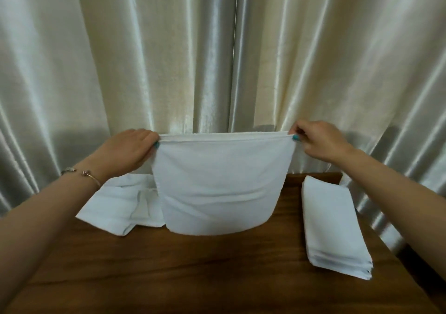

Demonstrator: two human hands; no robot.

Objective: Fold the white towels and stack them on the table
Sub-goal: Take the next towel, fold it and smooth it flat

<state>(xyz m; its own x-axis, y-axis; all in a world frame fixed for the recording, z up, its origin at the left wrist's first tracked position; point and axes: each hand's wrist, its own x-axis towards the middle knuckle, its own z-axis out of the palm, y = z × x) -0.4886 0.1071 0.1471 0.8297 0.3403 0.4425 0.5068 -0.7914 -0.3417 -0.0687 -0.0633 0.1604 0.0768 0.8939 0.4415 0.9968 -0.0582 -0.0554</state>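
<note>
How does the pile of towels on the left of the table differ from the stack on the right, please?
The pile of towels lies loose and rumpled, with uneven edges; the stack is neatly folded with its edges lined up. The pile spreads wide and low and is partly hidden behind the held towel; the stack is a narrow rectangle of several layers, in full view. Both are white and rest on the wooden table.
</note>
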